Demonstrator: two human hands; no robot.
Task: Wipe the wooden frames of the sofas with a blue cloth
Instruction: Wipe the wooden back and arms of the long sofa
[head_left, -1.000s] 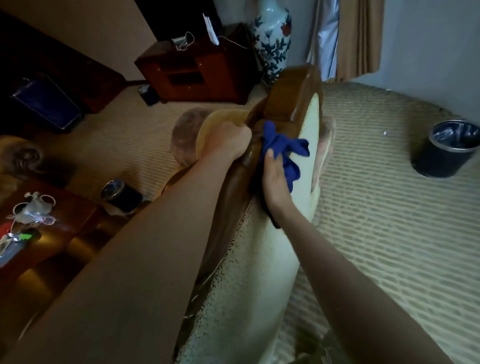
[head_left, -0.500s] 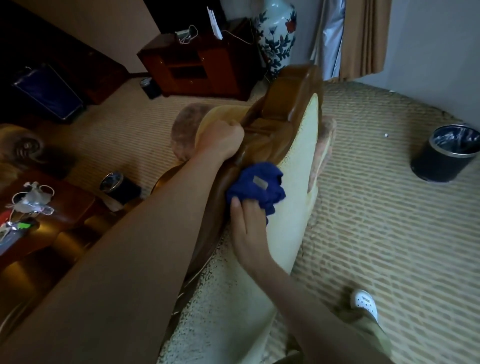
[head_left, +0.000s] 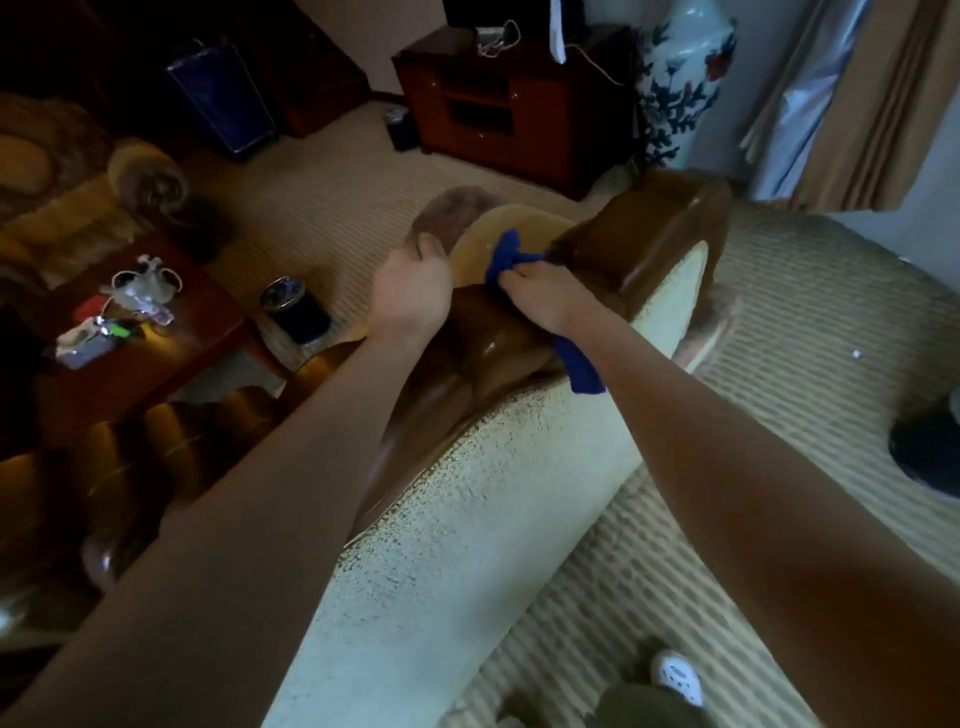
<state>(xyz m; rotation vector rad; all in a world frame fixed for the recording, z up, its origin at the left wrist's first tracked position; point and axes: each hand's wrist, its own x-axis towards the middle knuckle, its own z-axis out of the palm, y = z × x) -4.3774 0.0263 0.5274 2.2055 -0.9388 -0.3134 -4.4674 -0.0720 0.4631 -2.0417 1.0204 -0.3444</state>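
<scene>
Two bare forearms are extended from the lower corners of the frame toward its upper centre. The left hand (head_left: 410, 291) is seen from the back, knuckles up, fingers curled downward at the far end. The right hand (head_left: 545, 299), just to its right, is closed in a fist, with a blue cloth (head_left: 506, 257) gripped in its curled fingers.

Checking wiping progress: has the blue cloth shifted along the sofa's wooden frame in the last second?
Yes. The blue cloth, gripped by the right hand, slid down the wooden frame, then back up toward the cushion-side top edge.
</scene>
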